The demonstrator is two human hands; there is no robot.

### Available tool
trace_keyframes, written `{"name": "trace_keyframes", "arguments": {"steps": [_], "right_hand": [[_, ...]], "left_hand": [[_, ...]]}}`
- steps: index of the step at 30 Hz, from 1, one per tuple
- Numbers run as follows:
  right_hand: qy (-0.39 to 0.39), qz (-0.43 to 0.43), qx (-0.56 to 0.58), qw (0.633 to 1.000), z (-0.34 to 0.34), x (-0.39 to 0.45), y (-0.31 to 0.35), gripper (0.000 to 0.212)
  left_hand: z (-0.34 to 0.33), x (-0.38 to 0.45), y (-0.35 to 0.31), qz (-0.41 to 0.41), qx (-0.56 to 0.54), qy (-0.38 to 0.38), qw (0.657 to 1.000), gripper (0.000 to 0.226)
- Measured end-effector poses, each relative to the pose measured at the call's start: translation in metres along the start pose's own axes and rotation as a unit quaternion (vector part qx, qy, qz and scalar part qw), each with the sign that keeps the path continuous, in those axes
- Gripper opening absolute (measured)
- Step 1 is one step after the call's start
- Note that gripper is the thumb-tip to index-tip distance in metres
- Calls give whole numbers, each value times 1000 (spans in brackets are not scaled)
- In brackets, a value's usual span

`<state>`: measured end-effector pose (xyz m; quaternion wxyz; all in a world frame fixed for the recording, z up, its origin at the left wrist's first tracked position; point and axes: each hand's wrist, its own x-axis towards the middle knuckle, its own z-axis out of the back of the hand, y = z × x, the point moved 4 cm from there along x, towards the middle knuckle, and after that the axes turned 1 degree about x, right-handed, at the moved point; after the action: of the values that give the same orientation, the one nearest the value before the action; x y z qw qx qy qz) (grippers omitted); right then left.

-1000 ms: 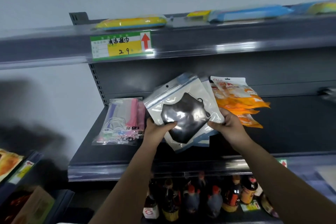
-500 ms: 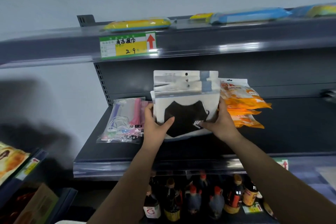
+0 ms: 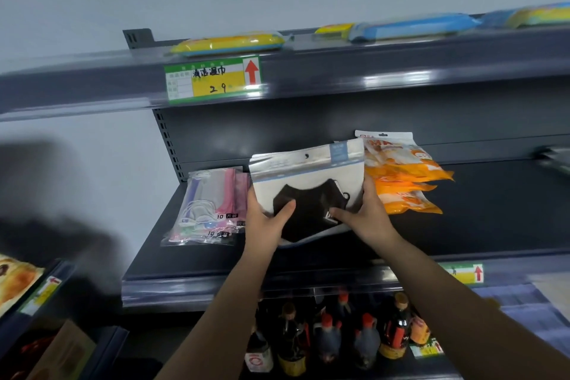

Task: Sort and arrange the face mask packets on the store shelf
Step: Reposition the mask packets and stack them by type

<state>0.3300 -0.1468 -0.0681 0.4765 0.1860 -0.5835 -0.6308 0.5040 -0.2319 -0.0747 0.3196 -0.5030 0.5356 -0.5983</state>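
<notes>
Stack of clear plastic zip packets with a black face mask showing in the front one (image 3: 308,191), held up over the middle of the dark grey metal shelf (image 3: 197,253), tilted slightly, top edge toward the back panel. Looks like several packets stacked together, count unclear from the blur. Left hand (image 3: 265,222) grips the stack's lower left edge, thumb across the front on the black mask, fingers behind. Right hand (image 3: 367,216) grips the lower right edge, thumb on the front, fingers curled round the side.

Just left of the stack, pile of clear packets with pink, white and purple masks (image 3: 209,207) lies flat on the same shelf, its right edge tucked behind the held stack. Just right, fanned pile of orange and white printed packets (image 3: 401,182) lies on the shelf, its left side behind the right hand and the stack.

Upper shelf edge carries a green and yellow price tag with a red arrow (image 3: 212,79). On top of that shelf: flat yellow plastic pack (image 3: 228,43) and, further right, long blue plastic pack (image 3: 413,26). Below the mask shelf, row of dark sauce bottles with red and orange caps (image 3: 333,339). Second small green and yellow tag (image 3: 462,273) on the mask shelf's front edge, right side.
</notes>
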Motion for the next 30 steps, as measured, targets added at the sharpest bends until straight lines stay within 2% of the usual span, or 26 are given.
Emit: {"name": "trace_keyframes", "arguments": {"steps": [3,9,14,22,26,30], "right_hand": [[10,-7,-8,1000,-5,-8,-11,82],[-2,19,36,999,17,-3,-4,82],[35,20,33,999,35,-17,-22,86],[10,68,81,994,118,-6,-9,81],[-7,85,116,990,179,-6,-16,79],[-11,91,120,989,234,-11,-27,76]], "left_hand": [[-1,-10,12,3,26,4,1000,73],[-16,-11,-5,-46,65,1,997,75],[-41,-34,9,-8,71,-20,997,76],[-119,-51,-26,-88,84,-61,991,73],[-172,-63,-35,-104,77,-23,991,73],[-222,-74,-35,-106,108,34,988,85]]}}
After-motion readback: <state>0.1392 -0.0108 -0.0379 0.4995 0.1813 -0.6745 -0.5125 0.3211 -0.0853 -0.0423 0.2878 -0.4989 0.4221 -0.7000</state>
